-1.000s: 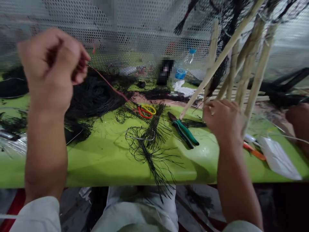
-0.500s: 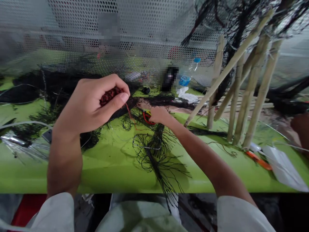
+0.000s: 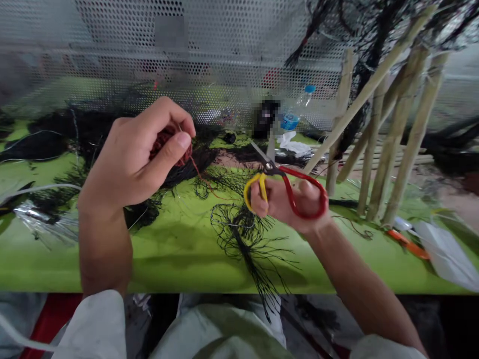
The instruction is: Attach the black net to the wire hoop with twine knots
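My left hand is wrapped round a dark red ball of yarn, with the thumb pressed over it. A thin red strand trails from the ball down to the right. In my right hand are scissors with one yellow and one red handle loop; my fingers and thumb are through the loops. The blades stand apart and point up, above the green table. Between and below the hands lies a bundle of black looped strands, its frayed end hanging over the front edge.
Upright wooden sticks bound together stand at the right, with black strands above. Orange-handled tool and white packet lie beside them. A water bottle stands at the back before a perforated metal screen. Black material covers the back left.
My right hand has lifted the scissors off the table and turned, moving right and nearer, with the blades now visible and apart. My left hand still holds the yarn, slightly higher.
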The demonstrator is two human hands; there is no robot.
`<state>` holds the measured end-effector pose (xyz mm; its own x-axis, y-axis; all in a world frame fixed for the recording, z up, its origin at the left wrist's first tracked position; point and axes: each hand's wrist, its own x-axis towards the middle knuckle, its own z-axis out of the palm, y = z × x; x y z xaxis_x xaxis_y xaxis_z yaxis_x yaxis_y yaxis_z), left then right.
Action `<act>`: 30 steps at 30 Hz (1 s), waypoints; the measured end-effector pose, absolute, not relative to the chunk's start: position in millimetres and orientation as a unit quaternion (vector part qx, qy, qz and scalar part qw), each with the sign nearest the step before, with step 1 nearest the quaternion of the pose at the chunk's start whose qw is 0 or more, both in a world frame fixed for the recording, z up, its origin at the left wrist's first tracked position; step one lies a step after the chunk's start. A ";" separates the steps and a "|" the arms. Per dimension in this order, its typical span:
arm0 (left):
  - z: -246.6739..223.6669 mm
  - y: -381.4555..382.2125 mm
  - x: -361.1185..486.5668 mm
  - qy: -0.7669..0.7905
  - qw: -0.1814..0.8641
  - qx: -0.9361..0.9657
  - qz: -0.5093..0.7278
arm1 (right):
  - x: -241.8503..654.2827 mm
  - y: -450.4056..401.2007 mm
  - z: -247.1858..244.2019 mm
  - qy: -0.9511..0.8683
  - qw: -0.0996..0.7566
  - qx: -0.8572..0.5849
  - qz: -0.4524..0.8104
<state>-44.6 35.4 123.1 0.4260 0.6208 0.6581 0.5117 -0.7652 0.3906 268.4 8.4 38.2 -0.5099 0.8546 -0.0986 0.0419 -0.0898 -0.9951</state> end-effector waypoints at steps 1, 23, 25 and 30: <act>122.9 35.5 -45.1 0.337 0.059 0.840 0.421 | 258.8 -9.2 40.5 -0.570 0.328 -0.335 0.674; 121.8 29.6 -35.6 0.343 0.114 0.866 0.346 | 174.0 -34.4 64.3 -0.421 0.359 -0.275 0.786; 121.8 29.3 -34.7 0.342 0.107 0.868 0.343 | 174.1 -34.4 62.5 -0.429 0.377 -0.287 0.770; 122.4 30.8 -34.0 0.346 0.116 0.866 0.342 | 173.7 -35.5 56.5 -0.428 0.422 -0.304 0.739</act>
